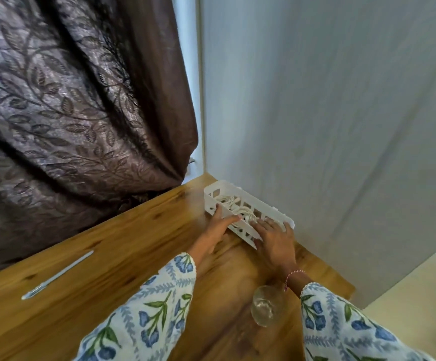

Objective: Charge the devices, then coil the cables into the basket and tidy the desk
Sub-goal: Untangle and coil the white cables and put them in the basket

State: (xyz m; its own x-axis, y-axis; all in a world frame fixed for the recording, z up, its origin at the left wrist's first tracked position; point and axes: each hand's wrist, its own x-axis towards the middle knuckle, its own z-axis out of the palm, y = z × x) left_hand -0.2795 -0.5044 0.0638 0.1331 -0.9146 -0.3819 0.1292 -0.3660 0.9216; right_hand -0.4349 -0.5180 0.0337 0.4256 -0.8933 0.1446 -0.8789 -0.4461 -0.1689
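Brown leaf-patterned curtain (76, 105) fills the far left, hanging down behind the desk's far edge, and a pale wall (328, 113) takes up the right, running along the desk's right side. Below them the wooden desk (112, 256) spreads from the near left toward the far corner where curtain and wall meet. Two floral blue-and-green sleeves (149, 313) reach in from the near edge.

A white slotted basket (213, 190) sits on the desk near that far corner, lying right against the wall. White coiled cables (244, 213) lie inside it.

Both hands are at the basket, set apart from each other along its near long side. The left hand (215, 231) has straight fingers laid over the near rim, with the thumb pointing up toward the basket's far-left end. The right hand (274, 239) lies flat, fingers spread, over the rim at the basket's right end; neither hand is curled round anything.

A clear drinking glass (266, 307) stands on the desk just beside the right wrist, near the viewer. A pale pen (56, 276) lies on the desk well to the left, apart from both hands.
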